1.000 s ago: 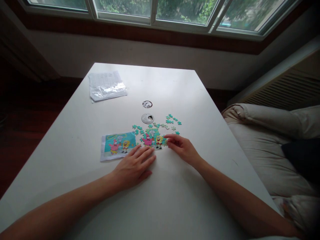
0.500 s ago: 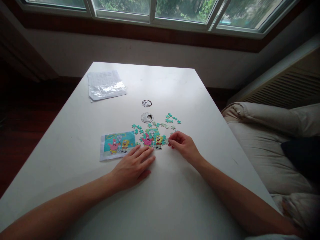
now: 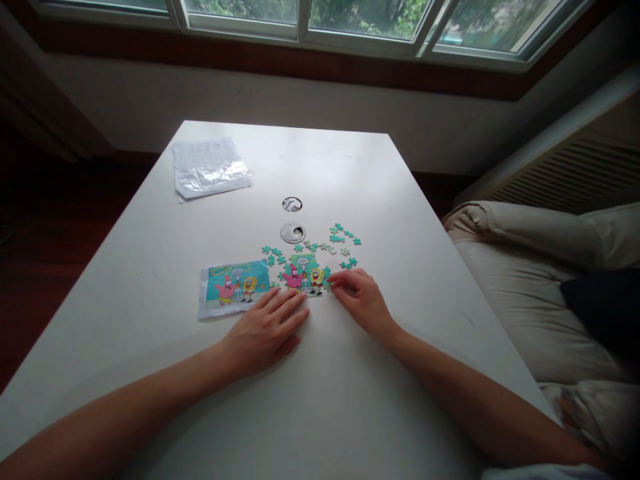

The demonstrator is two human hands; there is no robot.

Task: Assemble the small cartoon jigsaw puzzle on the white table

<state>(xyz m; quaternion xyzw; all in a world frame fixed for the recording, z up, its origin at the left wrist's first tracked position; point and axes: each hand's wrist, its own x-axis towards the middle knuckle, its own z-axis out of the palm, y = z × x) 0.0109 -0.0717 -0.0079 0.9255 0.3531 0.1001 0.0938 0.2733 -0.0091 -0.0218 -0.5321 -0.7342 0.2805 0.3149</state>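
Observation:
A partly joined jigsaw puzzle (image 3: pixel 304 275) with cartoon figures lies on the white table (image 3: pixel 320 387). My left hand (image 3: pixel 267 327) rests flat, fingers stretched out, its fingertips touching the puzzle's lower left edge. At the right edge of the puzzle, my right hand (image 3: pixel 364 301) pinches a small puzzle piece, mostly hidden by the fingertips. Left of the puzzle is a printed picture (image 3: pixel 237 285) of the same figures, close to my left fingers. Loose green puzzle pieces (image 3: pixel 337 238) are scattered behind the puzzle and to both sides of it.
Two round cable holes (image 3: pixel 293 233) are set in the table beyond the pieces. A clear plastic bag with paper (image 3: pixel 213 170) lies at the far left. A beige sofa (image 3: pixel 500 267) stands along the right side, and a window (image 3: pixel 300 27) is ahead.
My right hand has shifted slightly left with the puzzle piece, up against the puzzle's right edge. My left hand stays in place. The whole view has moved a little.

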